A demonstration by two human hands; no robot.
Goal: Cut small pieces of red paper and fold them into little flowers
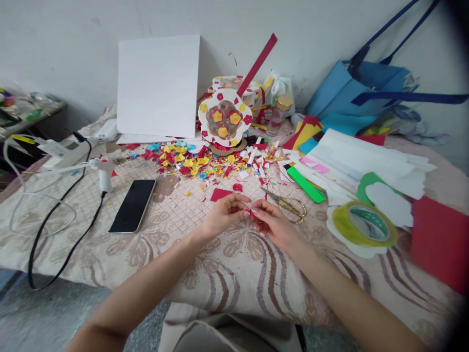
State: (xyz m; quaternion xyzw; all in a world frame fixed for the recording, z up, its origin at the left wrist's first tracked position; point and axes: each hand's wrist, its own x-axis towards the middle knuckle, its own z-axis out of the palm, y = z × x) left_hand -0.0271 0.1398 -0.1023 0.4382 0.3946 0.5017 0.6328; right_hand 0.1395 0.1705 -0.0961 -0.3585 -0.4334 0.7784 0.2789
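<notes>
My left hand (227, 213) and my right hand (271, 221) meet over the near part of the table. Between their fingertips they pinch a small red paper piece (251, 213), partly hidden by the fingers. Just beyond my left hand lies a red paper rectangle (220, 194), with a small red paper flower (238, 187) beside it. Gold-handled scissors (293, 209) rest on the cloth by my right hand, blades pointing away to the left. Farther back stands a white scalloped paper lantern (202, 117) with red and yellow flowers and a red strip (258, 63) sticking up.
Coloured paper flowers and scraps (183, 161) spread before the lantern. To the left are a phone (132, 205), a white glue gun (105, 176) and loose cables. On the right lie a green cutter (306, 185), a tape roll (340, 225), paper sheets and a blue bag (337, 88).
</notes>
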